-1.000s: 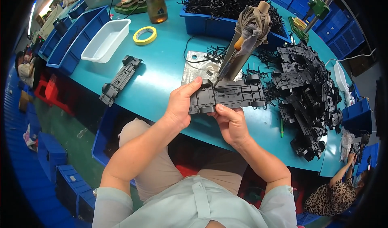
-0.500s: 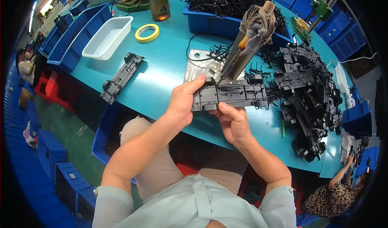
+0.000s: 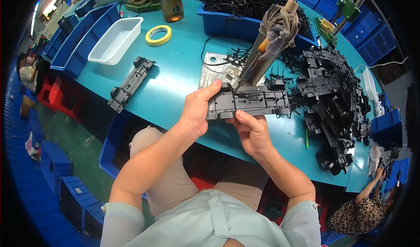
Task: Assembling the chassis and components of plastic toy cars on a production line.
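Observation:
A black plastic toy car chassis (image 3: 258, 101) lies across both my hands, its ribbed side up, over the table's near half. My left hand (image 3: 197, 109) grips its left end, thumb on top. My right hand (image 3: 251, 135) pinches the near edge around the middle, with its fingers hidden underneath. Just beyond the chassis, a soldering iron (image 3: 263, 45) with an orange handle is tied with cloth to a slanted metal stand (image 3: 253, 65). Its tip comes down at the chassis's far edge, near my left thumb; whether it touches is hard to tell. The stand rises from a metal plate (image 3: 208, 78).
More chassis are piled (image 3: 332, 98) on the right, and a single chassis (image 3: 131, 85) lies left. Behind stands a blue bin (image 3: 218, 24) heaped with thin black parts. A white tray (image 3: 116, 41), yellow tape roll (image 3: 158, 35) and bottle (image 3: 171, 4) stand far left. Another person (image 3: 358, 212) works at far right.

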`<act>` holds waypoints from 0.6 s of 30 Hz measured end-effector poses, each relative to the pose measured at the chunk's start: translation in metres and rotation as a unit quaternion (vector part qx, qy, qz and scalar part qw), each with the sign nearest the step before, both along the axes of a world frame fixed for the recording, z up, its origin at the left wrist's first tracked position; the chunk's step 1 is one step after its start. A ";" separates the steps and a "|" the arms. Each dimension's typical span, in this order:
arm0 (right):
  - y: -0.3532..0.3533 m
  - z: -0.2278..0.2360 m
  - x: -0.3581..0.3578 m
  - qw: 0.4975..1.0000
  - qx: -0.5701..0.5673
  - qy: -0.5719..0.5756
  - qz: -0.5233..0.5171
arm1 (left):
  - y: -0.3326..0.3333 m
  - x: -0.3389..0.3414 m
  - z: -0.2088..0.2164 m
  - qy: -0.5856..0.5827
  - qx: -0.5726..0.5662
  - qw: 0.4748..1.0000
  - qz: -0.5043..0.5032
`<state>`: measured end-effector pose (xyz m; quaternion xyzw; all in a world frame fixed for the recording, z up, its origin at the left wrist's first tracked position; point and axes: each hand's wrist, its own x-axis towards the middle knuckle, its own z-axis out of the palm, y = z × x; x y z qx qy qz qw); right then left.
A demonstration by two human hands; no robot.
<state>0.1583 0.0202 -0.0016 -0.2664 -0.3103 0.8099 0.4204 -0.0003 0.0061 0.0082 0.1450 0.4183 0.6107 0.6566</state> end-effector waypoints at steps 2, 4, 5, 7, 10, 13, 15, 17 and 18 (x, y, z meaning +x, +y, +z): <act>0.000 0.000 0.000 1.000 0.001 -0.001 -0.001 | 0.000 0.000 0.000 0.000 0.000 1.000 0.002; 0.001 0.001 0.000 1.000 -0.001 -0.005 0.001 | 0.000 -0.001 0.000 0.003 0.001 1.000 0.000; 0.001 0.001 0.000 1.000 -0.001 -0.005 0.002 | 0.000 -0.001 0.000 0.003 0.000 1.000 0.001; 0.000 0.001 -0.001 1.000 0.001 0.000 -0.005 | 0.000 -0.001 0.001 -0.001 0.001 1.000 -0.002; -0.001 0.001 -0.001 1.000 -0.005 0.003 -0.004 | -0.001 0.000 0.001 0.007 -0.004 1.000 0.008; -0.001 -0.007 0.003 1.000 0.017 -0.015 0.009 | -0.001 0.001 0.000 0.006 -0.006 1.000 0.004; -0.001 -0.008 0.002 1.000 0.018 -0.014 0.007 | -0.002 0.001 -0.001 0.009 -0.007 1.000 0.008; -0.001 -0.008 0.002 1.000 0.018 -0.013 0.004 | -0.002 0.001 0.000 0.011 -0.008 1.000 0.012; -0.001 -0.008 0.002 1.000 0.016 -0.013 0.006 | -0.002 0.001 0.002 0.011 -0.008 1.000 0.009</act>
